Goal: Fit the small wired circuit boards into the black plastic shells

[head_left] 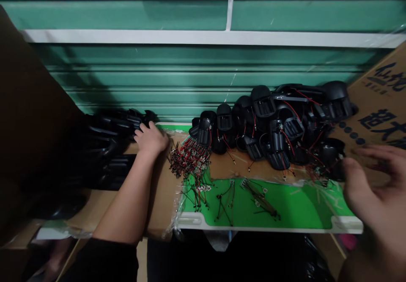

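My left hand (150, 140) is at the right end of a dark pile of black plastic parts (111, 125). Its fingers curl over the edge of one part, and their tips are partly hidden there. My right hand (377, 193), smeared by motion, is at the far right with thumb and fingers apart and nothing visible between them. Close by its thumb sits a black plastic housing (333, 150). More black housings with thin red and black wires (277, 136) are heaped along the back of the bench.
A bundle of small wired connectors (190, 159) lies mid-bench, with loose wires (260, 195) on the green board (301, 205). Cardboard (28, 74) rises at left, and a printed carton (377, 108) stands at right. Behind is a green ribbed shutter (158, 78).
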A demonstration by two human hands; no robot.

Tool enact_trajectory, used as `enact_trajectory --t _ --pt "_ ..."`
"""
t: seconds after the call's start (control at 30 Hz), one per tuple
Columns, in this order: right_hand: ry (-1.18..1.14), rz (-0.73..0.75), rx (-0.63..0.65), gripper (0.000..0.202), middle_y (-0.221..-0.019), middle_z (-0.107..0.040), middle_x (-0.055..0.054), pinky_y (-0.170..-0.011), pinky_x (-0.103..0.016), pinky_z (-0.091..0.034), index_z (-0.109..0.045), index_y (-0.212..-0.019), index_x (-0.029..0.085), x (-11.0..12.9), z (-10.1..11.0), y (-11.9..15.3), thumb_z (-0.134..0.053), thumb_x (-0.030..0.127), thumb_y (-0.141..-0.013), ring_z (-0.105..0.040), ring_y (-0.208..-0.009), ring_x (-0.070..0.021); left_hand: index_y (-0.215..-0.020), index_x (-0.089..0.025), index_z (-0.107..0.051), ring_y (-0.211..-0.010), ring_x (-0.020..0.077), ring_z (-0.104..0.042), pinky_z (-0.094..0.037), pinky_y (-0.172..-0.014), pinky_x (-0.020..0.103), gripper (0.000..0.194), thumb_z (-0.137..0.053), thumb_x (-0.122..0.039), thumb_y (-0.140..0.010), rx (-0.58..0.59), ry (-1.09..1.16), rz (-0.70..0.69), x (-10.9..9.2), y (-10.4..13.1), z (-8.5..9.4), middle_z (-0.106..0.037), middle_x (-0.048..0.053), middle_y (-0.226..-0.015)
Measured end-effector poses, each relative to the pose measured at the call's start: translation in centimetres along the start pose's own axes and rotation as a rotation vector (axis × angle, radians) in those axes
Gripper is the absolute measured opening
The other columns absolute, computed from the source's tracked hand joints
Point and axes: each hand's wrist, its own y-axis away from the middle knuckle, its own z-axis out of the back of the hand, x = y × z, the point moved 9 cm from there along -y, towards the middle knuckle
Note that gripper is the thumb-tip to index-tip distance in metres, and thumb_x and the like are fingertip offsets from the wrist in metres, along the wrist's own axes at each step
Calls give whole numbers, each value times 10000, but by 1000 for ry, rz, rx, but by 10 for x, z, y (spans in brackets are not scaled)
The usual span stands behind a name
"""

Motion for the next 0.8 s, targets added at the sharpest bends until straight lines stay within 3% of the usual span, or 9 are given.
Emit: enact_trajectory --t 0.07,0.17,0.3,0.4,0.5,0.57,0.67,0.8 --pt "-67 60 50 325 -1016 -760 -124 -714 -435 -588 -780 -1070 264 30 -13 -9 -631 519 -934 -711 -836 -290 -1530 -53 -464 -1411 565 -443 -365 -1129 689 762 -597 -459 -899 37 -27 14 3 -4 -7 -394 364 -1602" --pt "-149 184 172 274 -1035 -773 -101 -723 -396 -590 -784 -1113 266 70 -37 -27 -686 452 -938 -715 -821 -256 -1496 -44 -519 -1386 554 -477 -390 -1121 672 757 -588 -506 -901 62 -27 -17 0 -7 -12 -505 354 -1507" --pt "-139 410 531 237 -1051 -777 -51 -690 -333 -540 -786 -1173 289 112 -85 -40 -668 303 -968 -692 -753 -188 -1208 -43 -725 -1275 472 -592 -479 -1090 564 547 -541 -481 -935 90 50 -144 -16 -6 -15 -622 323 -1358" --pt "-123 503 708 184 -972 -779 -29 -717 -328 -503 -819 -1032 287 129 -117 -43 -714 210 -902 -679 -767 -186 -1067 -78 -755 -1178 375 -657 -495 -1093 474 405 -487 -367 -971 56 122 -284 -32 -1 -13 -700 261 -1202" --pt "-13 492 710 14 -809 -739 -35 -682 -336 -464 -787 -844 252 130 -142 -45 -781 240 -845 -656 -732 -204 -1200 -119 -694 -1148 341 -679 -520 -1056 460 345 -481 -219 -948 11 193 -324 -36 2 -9 -714 198 -1176" --pt "37 470 720 83 -792 -724 -46 -662 -339 -452 -759 -807 235 124 -157 -40 -835 269 -805 -651 -714 -212 -1310 -156 -627 -1167 349 -677 -533 -1040 481 427 -535 -159 -893 -37 232 -305 -32 3 -6 -660 193 -1285" --pt "89 484 718 138 -915 -742 -73 -712 -353 -485 -754 -913 229 116 -170 -29 -839 244 -804 -695 -831 -251 -1410 -129 -519 -1214 365 -662 -548 -1035 482 617 -628 -107 -803 -96 295 -249 -25 6 -2 -484 245 -1473" --pt "120 517 776 54 -983 -737 -78 -775 -370 -515 -729 -942 230 105 -181 -19 -748 225 -892 -709 -898 -257 -1493 -100 -416 -1372 387 -563 -501 -1119 488 726 -659 -128 -809 -179 302 -247 -24 14 7 -389 264 -1561"
